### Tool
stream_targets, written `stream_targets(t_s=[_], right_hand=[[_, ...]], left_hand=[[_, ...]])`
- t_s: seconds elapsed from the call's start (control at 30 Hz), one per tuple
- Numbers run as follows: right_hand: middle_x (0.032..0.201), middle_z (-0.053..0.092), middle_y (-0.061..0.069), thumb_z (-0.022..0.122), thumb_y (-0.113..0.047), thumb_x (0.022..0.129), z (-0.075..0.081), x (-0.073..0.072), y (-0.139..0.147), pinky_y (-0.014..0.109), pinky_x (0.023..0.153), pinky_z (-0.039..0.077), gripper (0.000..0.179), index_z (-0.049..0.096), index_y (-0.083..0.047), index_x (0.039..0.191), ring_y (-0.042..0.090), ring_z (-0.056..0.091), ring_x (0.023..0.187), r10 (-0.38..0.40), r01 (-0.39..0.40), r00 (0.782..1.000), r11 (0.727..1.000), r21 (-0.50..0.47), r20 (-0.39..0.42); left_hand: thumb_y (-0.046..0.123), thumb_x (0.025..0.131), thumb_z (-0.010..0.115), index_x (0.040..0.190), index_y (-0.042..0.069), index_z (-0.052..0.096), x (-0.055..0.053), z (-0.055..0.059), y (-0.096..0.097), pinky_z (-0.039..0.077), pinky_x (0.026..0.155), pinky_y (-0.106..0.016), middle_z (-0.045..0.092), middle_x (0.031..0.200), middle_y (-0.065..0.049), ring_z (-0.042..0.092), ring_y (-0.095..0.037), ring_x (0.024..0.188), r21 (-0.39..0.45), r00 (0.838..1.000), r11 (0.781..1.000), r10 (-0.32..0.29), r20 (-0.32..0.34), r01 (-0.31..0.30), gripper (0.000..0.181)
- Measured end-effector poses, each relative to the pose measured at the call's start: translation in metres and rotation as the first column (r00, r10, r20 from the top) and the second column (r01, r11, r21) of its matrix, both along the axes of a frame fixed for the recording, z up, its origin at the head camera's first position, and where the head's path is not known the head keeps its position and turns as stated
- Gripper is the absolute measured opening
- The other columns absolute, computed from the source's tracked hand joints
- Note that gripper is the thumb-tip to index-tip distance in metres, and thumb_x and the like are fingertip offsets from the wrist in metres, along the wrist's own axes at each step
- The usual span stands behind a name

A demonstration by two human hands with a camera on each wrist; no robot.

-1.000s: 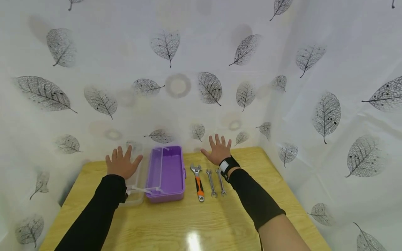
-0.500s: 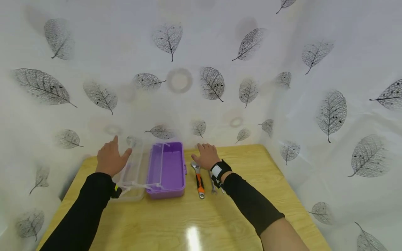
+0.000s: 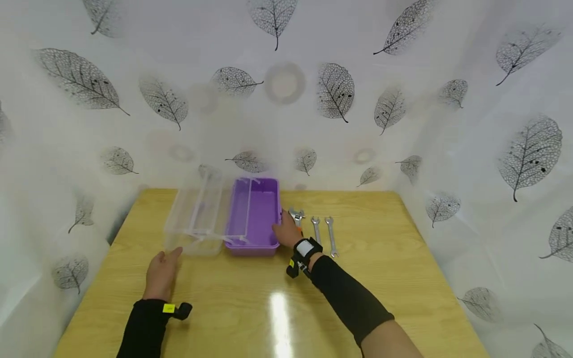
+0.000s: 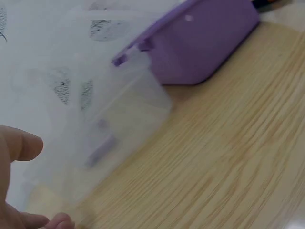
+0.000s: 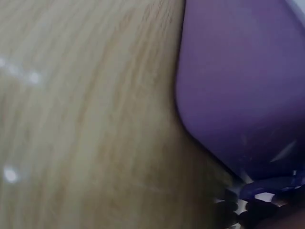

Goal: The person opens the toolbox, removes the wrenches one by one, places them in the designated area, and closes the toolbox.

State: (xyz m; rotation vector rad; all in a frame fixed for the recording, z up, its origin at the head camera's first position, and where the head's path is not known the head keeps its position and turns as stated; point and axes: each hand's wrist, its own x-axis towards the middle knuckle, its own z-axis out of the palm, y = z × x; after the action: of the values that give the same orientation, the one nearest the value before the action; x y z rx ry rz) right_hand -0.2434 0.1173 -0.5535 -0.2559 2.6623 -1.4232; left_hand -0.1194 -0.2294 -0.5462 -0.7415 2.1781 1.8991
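A purple toolbox (image 3: 261, 214) stands on the table, its clear lid (image 3: 194, 211) folded open to the left. The left hand (image 3: 160, 273) is by the lid's front left corner, thumb and fingers apart and holding nothing; in the left wrist view the fingertips (image 4: 26, 145) lie beside the clear plastic. At the toolbox's right wall is the right hand (image 3: 288, 231), its thumb side against the rim. Whether its fingers grip the wall is hidden. Beside that hand shows the head of an adjustable wrench (image 3: 296, 215); its handle is mostly covered.
Two open-end wrenches (image 3: 332, 237) lie side by side to the right of the adjustable wrench. A leaf-print white curtain (image 3: 286, 129) encloses the back and sides of the wooden table (image 3: 380, 288).
The left hand has come back toward the front and down to the lid's corner. The right hand has dropped from above the wrenches to the toolbox's right side. The head view has shifted.
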Motion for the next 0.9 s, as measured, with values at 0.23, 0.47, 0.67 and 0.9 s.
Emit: stream_targets(t_s=[0.23, 0.47, 0.67, 0.9], right_hand=[[0.163, 0.034, 0.024, 0.052, -0.007, 0.098, 0.005, 0.001, -0.004, 0.051, 0.123, 0.034, 0.074, 0.018, 0.001, 0.164, 0.038, 0.037, 0.148, -0.083, 0.084, 0.996, 0.996, 0.025, -0.034], [0.158, 0.043, 0.024, 0.058, -0.011, 0.095, 0.013, 0.010, -0.009, 0.055, 0.125, 0.027, 0.075, 0.025, 0.002, 0.162, 0.041, 0.037, 0.148, -0.109, 0.117, 0.992, 0.983, 0.140, -0.064], [0.159, 0.042, 0.024, 0.050, -0.018, 0.098, 0.008, 0.014, -0.005, 0.061, 0.126, 0.015, 0.071, 0.027, 0.004, 0.161, 0.045, 0.029, 0.151, -0.114, 0.131, 0.981, 0.987, 0.098, -0.158], [0.165, 0.026, 0.028, 0.025, -0.022, 0.114, -0.007, 0.023, 0.007, 0.054, 0.127, 0.021, 0.056, 0.021, 0.009, 0.160, 0.040, 0.023, 0.155, -0.052, 0.011, 0.980, 0.977, -0.211, -0.192]], left_hand=[[0.040, 0.106, 0.053, 0.168, 0.018, 0.013, -0.019, 0.013, 0.009, 0.011, 0.129, -0.054, 0.006, 0.173, -0.012, 0.007, -0.035, 0.158, 0.055, 0.996, 0.997, 0.064, -0.057, -0.060, 0.076], [0.024, 0.107, 0.055, 0.166, 0.038, 0.018, -0.019, 0.060, 0.033, 0.029, 0.124, -0.052, 0.012, 0.172, -0.002, 0.023, -0.028, 0.154, -0.005, 0.923, 0.998, 0.056, -0.381, -0.062, 0.071], [0.040, 0.100, 0.071, 0.167, 0.016, 0.018, -0.031, 0.080, 0.085, 0.035, 0.116, -0.062, 0.028, 0.166, -0.017, 0.035, -0.038, 0.145, -0.308, 0.781, 0.950, -0.228, -0.582, 0.048, 0.089], [0.034, 0.089, 0.083, 0.158, 0.008, 0.041, -0.034, 0.065, 0.147, 0.030, 0.121, -0.059, 0.049, 0.155, -0.018, 0.043, -0.041, 0.143, -0.653, 0.627, 0.749, -0.561, -0.540, 0.109, 0.085]])
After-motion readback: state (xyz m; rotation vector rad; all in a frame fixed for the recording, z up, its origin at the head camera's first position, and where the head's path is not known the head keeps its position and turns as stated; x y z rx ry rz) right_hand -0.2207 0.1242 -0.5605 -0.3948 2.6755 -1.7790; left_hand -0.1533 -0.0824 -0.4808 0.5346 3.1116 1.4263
